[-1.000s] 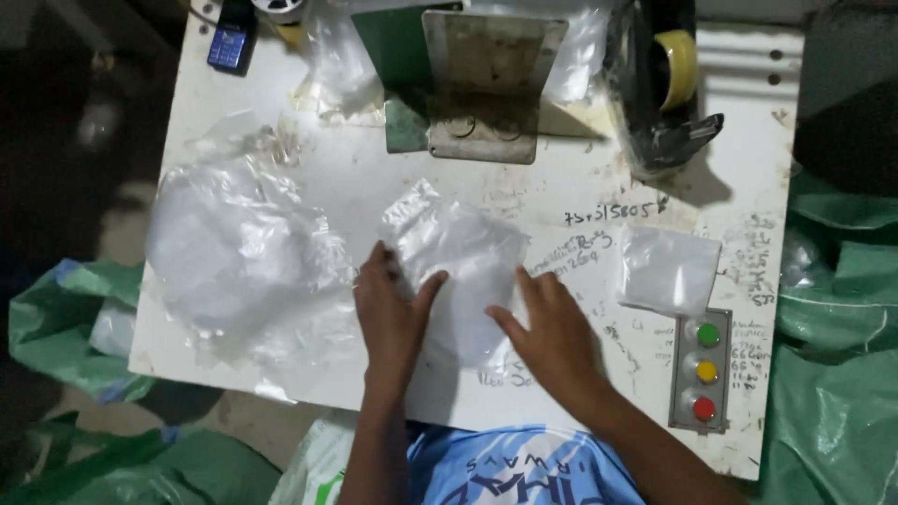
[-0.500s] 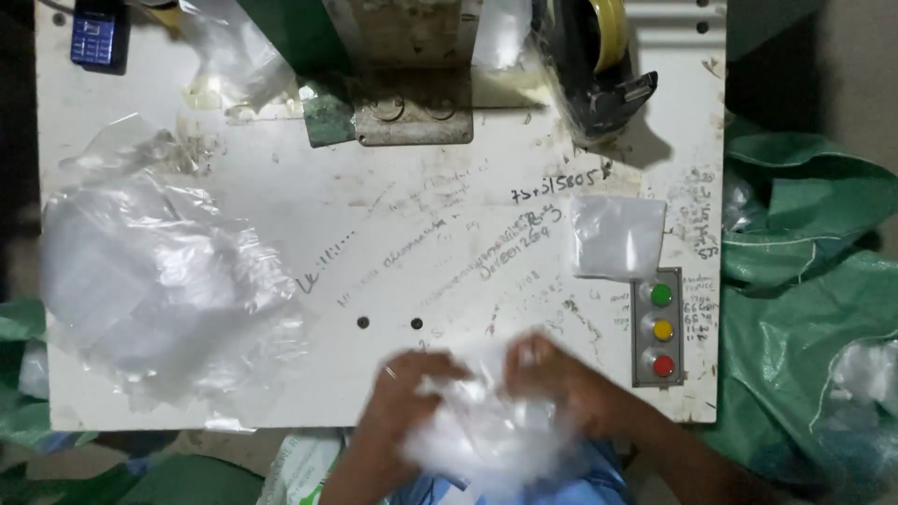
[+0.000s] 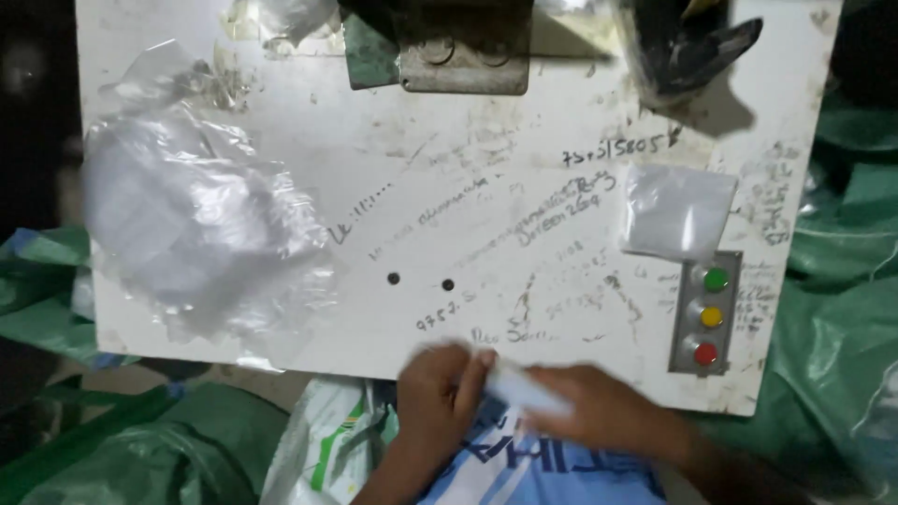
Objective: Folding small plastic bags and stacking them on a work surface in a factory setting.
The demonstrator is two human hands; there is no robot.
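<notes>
Hands at near edge of scuffed white worktable [image 3: 524,140]. I see left hand [image 3: 440,388] and right hand [image 3: 603,416] both pinched shut on small folded clear plastic bag [image 3: 528,391], held between them just off the table edge. Motion blur. Crumpled clear plastic pile [image 3: 196,234] well left.

Both hands, left hand [image 3: 440,388] and right hand [image 3: 603,416], pinch a folded clear bag [image 3: 526,388] at the white table [image 3: 524,168] edge.
</notes>
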